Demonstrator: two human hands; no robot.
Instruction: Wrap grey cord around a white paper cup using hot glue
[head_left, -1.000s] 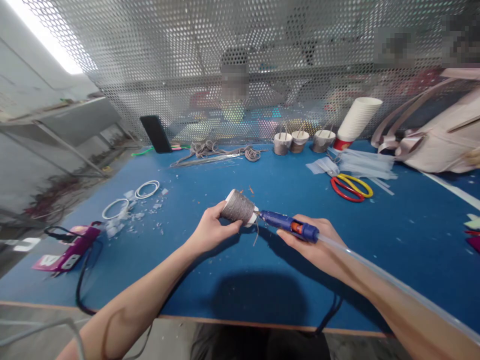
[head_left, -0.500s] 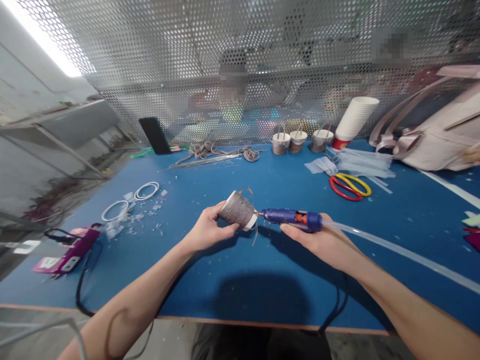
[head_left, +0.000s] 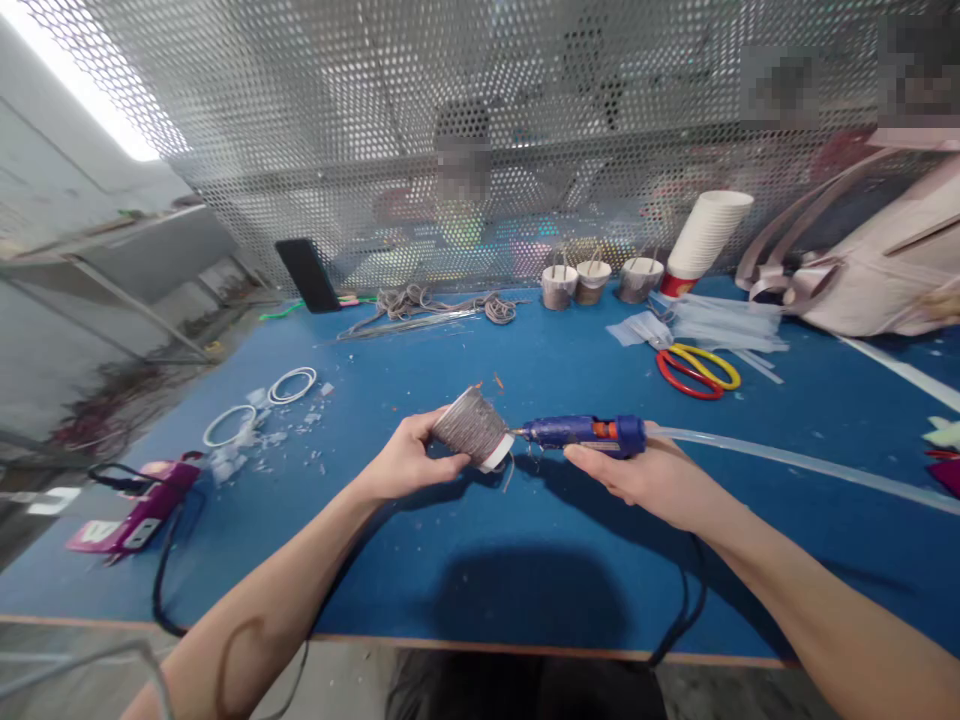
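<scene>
My left hand (head_left: 416,457) is closed around a paper cup (head_left: 472,428) that lies tilted on its side, wrapped in grey-brown cord. A white band shows bare at the cup's right end, and a loose cord end hangs below it. In my right hand (head_left: 645,475) is a blue glue gun (head_left: 581,434), its nozzle pointing left at the white end of the cup. Whether the tip touches the cup I cannot tell. A long clear glue stick (head_left: 795,462) runs out of the gun's back to the right.
Red and yellow scissors (head_left: 694,372) lie by clear glue sticks (head_left: 727,322). Behind are several cord-wrapped cups (head_left: 559,288), stacked paper cups (head_left: 705,240), grey cord (head_left: 409,303) and a phone (head_left: 307,275). A purple power strip (head_left: 146,510) and white rings (head_left: 292,384) sit left; a pink bag (head_left: 892,240) right.
The cup has turned slightly in my left hand, so more of its white end shows. The glue gun's nozzle has shifted a little to the side of that end.
</scene>
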